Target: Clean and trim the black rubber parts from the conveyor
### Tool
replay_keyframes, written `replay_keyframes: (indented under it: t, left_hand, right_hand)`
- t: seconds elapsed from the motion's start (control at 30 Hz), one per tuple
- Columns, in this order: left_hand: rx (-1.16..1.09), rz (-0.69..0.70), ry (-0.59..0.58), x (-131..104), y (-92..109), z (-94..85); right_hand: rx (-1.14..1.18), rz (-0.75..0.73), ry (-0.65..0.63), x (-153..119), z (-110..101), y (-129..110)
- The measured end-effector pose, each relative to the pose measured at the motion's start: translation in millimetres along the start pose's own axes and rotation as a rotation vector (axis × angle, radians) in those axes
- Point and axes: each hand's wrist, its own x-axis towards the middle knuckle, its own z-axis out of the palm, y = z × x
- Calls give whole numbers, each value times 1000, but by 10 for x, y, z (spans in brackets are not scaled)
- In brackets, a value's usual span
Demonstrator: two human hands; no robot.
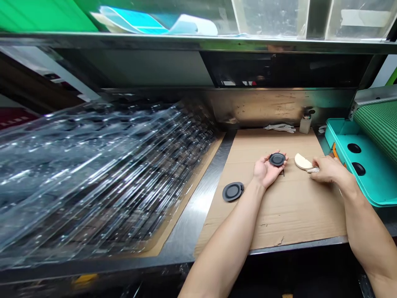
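Note:
My left hand [267, 171] is turned palm up, its fingers curled round a black round lid-like piece [277, 159] with a raised ring. A second black round piece [233, 191] of the same kind lies flat on the cardboard, left of my left forearm. My right hand [327, 169] is low over the cardboard with its fingertips pinched on a small white cloth-like piece [313, 169]. Touching that piece is a cream half-round pad [302, 161], possibly a sponge; its right end is partly hidden by my fingers.
A cardboard sheet [288, 215] covers the metal bench. Stacked clear plastic trays [118, 182] fill the left. On the right, a teal bin [376, 182] holds two black round pieces, beside a green conveyor belt [381, 120]. A small bottle [305, 123] and white gloves [281, 128] lie behind.

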Motion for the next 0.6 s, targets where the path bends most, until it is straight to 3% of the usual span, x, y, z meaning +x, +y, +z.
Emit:
replay_keyframes:
  t: [0.13, 0.27, 0.33, 0.4, 0.47, 0.6]
  left_hand:
    - [-6, -59, -32, -40, 5, 40]
    - [33, -172, -14, -69, -2, 56]
    - [59, -206, 13, -81, -23, 68]
    - [95, -210, 28, -88, -49, 80]
    - [149, -203, 27, -91, -76, 88]
    - [305, -179, 2, -96, -142, 96]
  right_hand:
    - [134, -36, -189, -58, -101, -5]
    - [591, -326, -379, -170, -235, -157]
    - [801, -370, -419, -188, -230, -252]
    - [944, -337, -378, -160, -153, -340]
    - [988, -300, -240, -100, -33, -407]
    - [670, -317, 152, 16, 185, -460]
